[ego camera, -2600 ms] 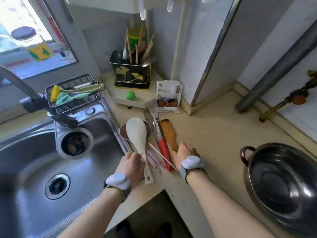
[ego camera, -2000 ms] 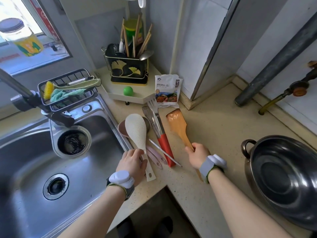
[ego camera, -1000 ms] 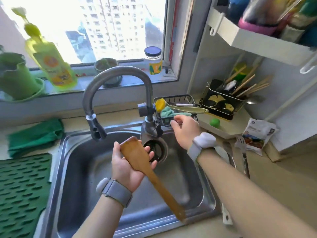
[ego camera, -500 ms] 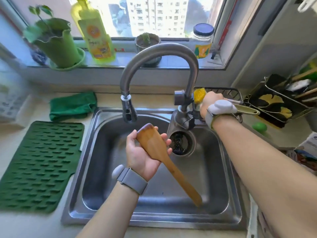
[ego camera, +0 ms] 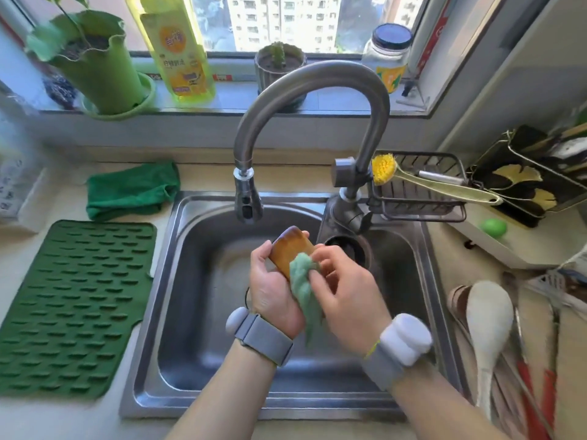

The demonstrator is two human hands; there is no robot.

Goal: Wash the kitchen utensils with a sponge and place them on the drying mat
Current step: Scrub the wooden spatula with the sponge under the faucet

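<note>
Both hands clamped: left hand point(ego camera: 273, 287) on spatula point(ego camera: 290, 249), handle hidden; right hand point(ego camera: 344, 289) on cloth point(ego camera: 301, 281).

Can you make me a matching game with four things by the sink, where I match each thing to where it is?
Things:
1. spatula
2. brush
3. mat
4. bottle

Places:
A. on the window sill
B. in the left hand, over the sink
C. flat on the counter, left of the sink
D. across the wire rack by the tap

Pairs: 1-B, 2-D, 3-C, 4-A
</note>
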